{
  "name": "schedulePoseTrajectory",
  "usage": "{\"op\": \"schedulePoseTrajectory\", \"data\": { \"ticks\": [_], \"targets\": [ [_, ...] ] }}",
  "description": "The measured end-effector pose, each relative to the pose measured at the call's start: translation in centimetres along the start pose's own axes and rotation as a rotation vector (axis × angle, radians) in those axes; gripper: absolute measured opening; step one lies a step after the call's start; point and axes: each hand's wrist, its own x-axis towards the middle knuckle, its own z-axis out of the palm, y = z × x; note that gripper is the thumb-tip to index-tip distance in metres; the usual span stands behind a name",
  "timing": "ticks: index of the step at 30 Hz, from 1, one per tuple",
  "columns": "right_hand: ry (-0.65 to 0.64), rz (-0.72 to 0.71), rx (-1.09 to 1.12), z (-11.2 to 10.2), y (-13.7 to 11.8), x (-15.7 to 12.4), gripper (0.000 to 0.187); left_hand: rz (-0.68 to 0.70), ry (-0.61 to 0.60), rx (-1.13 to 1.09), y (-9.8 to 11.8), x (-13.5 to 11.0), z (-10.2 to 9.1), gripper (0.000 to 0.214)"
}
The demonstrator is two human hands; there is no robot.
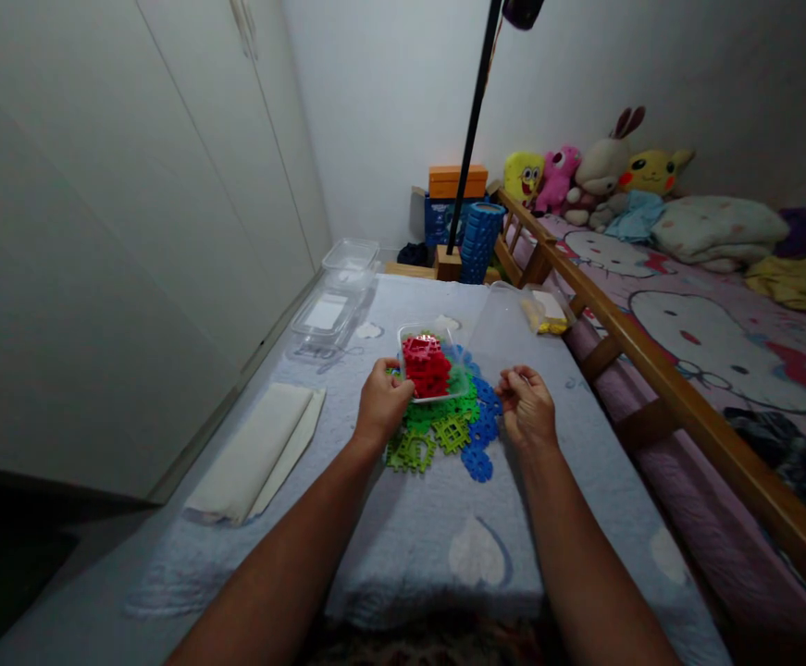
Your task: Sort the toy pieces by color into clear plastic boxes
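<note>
My left hand [381,402] grips the near left edge of a clear plastic container [413,335] that holds red interlocking plastic tiles [427,367]. The container sits tilted over a heap of green tiles [437,430] and blue tiles [482,430] on a light blue cloth-covered surface [409,536]. My right hand [527,407] hovers just right of the heap with its fingers curled in; what they hold, if anything, is hidden.
Empty clear containers and lids [337,296] lie at the far left of the surface. A folded white cloth [256,453] lies at the left. A clear bag with yellow pieces [545,314] lies by the wooden bed rail [652,361]. Plush toys [583,176] sit on the bed.
</note>
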Motion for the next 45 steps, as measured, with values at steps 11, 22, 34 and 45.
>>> {"op": "schedulePoseTrajectory", "data": {
  "ticks": [11, 22, 34, 45],
  "targets": [
    [0.029, 0.034, -0.005, -0.6, 1.0, 0.5, 0.041, 0.266, 0.202, 0.398, 3.2, 1.4, -2.9, 0.042],
    [0.065, 0.072, -0.013, -0.2, 0.9, 0.2, 0.041, 0.464, 0.042, 0.838, 4.4, 1.2, -0.9, 0.037],
    [0.050, 0.047, -0.024, -0.4, 1.1, 0.3, 0.039, 0.683, -0.098, 0.780, 4.8, 1.4, 0.2, 0.030],
    [0.014, 0.050, -0.015, -0.1, 1.1, 0.0, 0.039, 0.664, 0.193, 0.568, 5.0, 1.8, -2.1, 0.044]
  ]
}}
